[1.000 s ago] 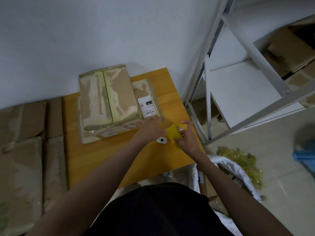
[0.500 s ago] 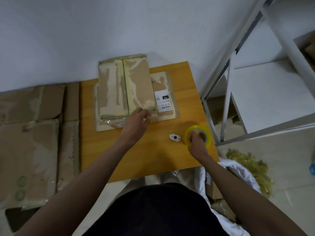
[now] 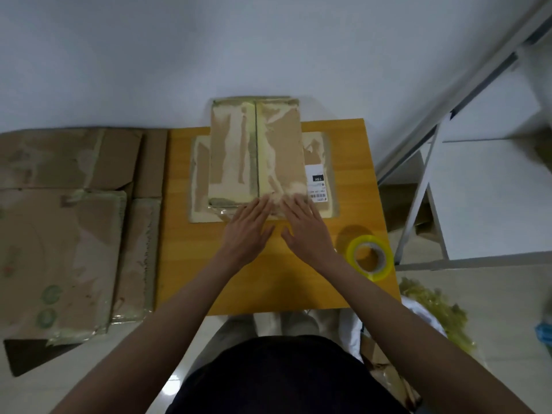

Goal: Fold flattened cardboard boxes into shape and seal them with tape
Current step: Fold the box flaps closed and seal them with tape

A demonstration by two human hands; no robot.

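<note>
Off to the left, a heap of flattened cardboard (image 3: 68,228) lay beside the wooden table (image 3: 268,282). Both hands reached for the near edge of the top flattened box (image 3: 254,150), so this looked like the pick-up step. The left hand (image 3: 249,227) lay flat, fingers straight, tips on that edge. The right hand (image 3: 304,227) matched it, fingers spread. Next they would need to lift it and open it up. The tape roll (image 3: 369,257) sat free, just right of the right wrist.

White shipping label (image 3: 317,187) on lower flattened cardboard box (image 3: 316,150), black patch reading "15H", barcode print unreadable
</note>
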